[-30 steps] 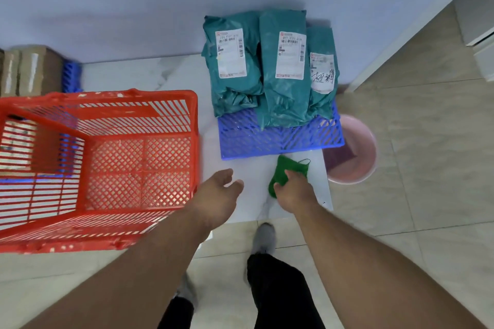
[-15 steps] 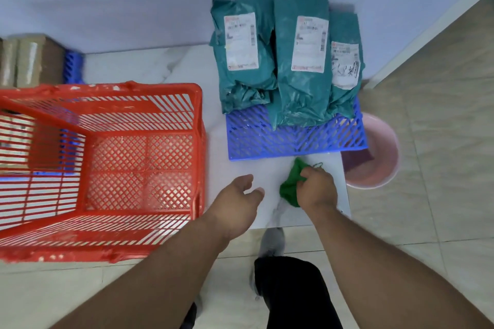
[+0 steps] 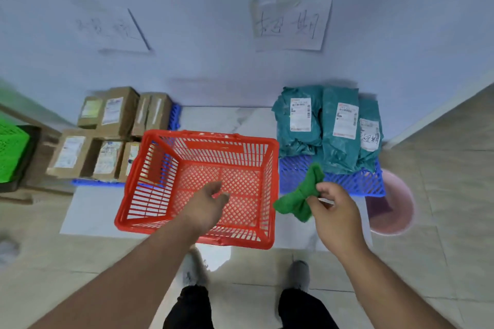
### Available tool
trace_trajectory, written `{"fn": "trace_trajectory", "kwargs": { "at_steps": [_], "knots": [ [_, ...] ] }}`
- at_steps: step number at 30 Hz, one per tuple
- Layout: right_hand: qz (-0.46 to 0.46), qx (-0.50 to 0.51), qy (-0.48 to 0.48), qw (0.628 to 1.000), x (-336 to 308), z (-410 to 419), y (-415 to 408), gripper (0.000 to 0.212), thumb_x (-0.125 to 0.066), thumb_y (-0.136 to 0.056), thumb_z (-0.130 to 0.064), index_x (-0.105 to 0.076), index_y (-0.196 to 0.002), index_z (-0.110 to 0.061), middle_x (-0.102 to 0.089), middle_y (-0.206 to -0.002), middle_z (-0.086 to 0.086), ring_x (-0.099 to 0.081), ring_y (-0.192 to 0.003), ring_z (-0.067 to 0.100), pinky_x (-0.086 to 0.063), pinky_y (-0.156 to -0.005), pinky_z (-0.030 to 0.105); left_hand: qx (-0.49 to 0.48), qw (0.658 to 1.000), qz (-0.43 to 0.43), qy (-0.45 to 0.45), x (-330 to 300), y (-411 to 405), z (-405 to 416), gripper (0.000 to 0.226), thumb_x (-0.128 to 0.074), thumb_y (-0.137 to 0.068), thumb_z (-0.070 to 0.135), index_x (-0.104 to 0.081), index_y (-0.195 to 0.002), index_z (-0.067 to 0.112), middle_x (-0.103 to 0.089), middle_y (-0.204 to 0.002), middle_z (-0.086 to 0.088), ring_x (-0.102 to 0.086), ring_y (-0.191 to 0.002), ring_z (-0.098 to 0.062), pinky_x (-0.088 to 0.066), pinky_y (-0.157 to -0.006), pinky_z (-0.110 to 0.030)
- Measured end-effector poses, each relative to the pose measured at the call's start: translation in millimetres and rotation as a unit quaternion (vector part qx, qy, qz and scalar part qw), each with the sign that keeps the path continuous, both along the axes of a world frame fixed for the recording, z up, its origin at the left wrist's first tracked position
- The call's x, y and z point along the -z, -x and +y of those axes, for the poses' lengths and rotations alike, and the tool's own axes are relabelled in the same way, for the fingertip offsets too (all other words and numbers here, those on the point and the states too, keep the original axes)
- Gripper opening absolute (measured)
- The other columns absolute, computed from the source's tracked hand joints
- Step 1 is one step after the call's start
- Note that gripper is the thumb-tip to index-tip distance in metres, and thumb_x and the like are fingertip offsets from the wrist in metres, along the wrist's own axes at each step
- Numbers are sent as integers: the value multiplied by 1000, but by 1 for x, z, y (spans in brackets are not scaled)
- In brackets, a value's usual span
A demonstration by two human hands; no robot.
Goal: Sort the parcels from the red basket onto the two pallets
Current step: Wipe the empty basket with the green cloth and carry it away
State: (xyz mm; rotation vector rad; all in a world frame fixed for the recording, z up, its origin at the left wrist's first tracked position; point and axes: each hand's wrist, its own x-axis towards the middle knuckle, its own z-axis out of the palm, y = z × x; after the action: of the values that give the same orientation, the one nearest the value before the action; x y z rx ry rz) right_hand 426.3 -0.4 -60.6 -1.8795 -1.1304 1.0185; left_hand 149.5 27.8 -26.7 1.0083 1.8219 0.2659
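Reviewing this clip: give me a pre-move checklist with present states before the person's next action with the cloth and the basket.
1. Red basket emptied of parcels: ok, only mesh shows inside.
2. Teal bags on the right blue pallet: ok, stacked against the wall.
3. Cardboard boxes on the left pallet: ok, though the pallet is mostly hidden.
4. Right hand grip on the green cloth: ok, pinched, held off the floor.
5. Left hand free: ok, open over the basket.
6. Wall sign wording: cannot tell, blurred.
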Motion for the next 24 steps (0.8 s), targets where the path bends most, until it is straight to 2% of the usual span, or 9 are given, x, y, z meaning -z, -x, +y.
{"fn": "trace_trajectory", "kwargs": {
  "at_steps": [2,4,6,7,9,12,14,18,24],
  "knots": [
    [1,-6,4,1000,-10,-1,34,40,-74,-93,-2,-64,-91,-41,-71,-106,-7,-64,-91,-18,-48,-72,2,2,1000,21,-14,0,44,4,53,-60,-104,26,-49,-154,12,-54,-155,-8,-58,-134,-31,-44,-115,-40],
    [-5,-3,5,1000,-13,-2,68,37,-73,-94,-3,-64,-91,-38,-72,-105,-8,-64,-92,-19,-49,-75,10,20,999,37,-26,4,90,11,53,-60,-104,23,-48,-154,8,-54,-155,-12,-56,-136,-30,-42,-116,-39],
    [-21,14,8,1000,-13,0,103,32,-73,-95,-4,-65,-93,-35,-73,-104,-9,-67,-92,-12,-50,-81,21,29,998,45,-41,9,137,23,49,-59,-104,18,-50,-151,5,-61,-146,-15,-63,-122,-27,-48,-105,-33],
    [-33,23,10,999,-11,2,121,30,-73,-94,-5,-65,-94,-34,-73,-103,-10,-67,-94,-7,-50,-83,24,29,997,42,-53,12,159,30,46,-59,-104,15,-52,-149,5,-66,-138,-15,-67,-110,-24,-50,-95,-27],
    [-51,39,16,998,-7,10,157,34,-73,-94,-5,-63,-93,-38,-71,-98,-15,-68,-94,2,-49,-81,23,41,994,45,-86,17,199,47,41,-57,-104,16,-56,-144,8,-72,-121,-9,-70,-92,-16,-54,-78,-20],
    [-74,46,32,996,2,28,203,28,-71,-95,-6,-65,-97,-33,-72,-98,-8,-68,-93,13,-49,-81,29,74,987,66,-127,27,240,75,37,-55,-102,16,-60,-139,11,-72,-123,-10,-71,-109,-29,-55,-93,-36],
    [-88,50,45,994,7,41,225,21,-69,-95,-7,-68,-103,-26,-74,-101,-2,-69,-95,18,-52,-83,34,92,982,68,-149,34,254,92,33,-56,-102,13,-62,-134,11,-70,-121,-10,-68,-111,-28,-52,-93,-37],
    [-134,33,43,990,18,74,253,20,-65,-97,-12,-63,-98,-32,-66,-88,-18,-64,-82,7,-45,-72,30,195,955,137,-177,59,264,122,50,-58,-102,26,-49,-150,16,-51,-155,-9,-51,-139,-30,-44,-114,-46],
    [-216,43,44,974,46,129,252,13,-62,-99,-15,-65,-110,-20,-63,-90,-4,-59,-83,21,-39,-76,31,303,895,253,-206,104,257,166,60,-51,-104,37,-33,-159,23,-25,-171,-7,-26,-156,-29,-28,-125,-53]
  ]
}}
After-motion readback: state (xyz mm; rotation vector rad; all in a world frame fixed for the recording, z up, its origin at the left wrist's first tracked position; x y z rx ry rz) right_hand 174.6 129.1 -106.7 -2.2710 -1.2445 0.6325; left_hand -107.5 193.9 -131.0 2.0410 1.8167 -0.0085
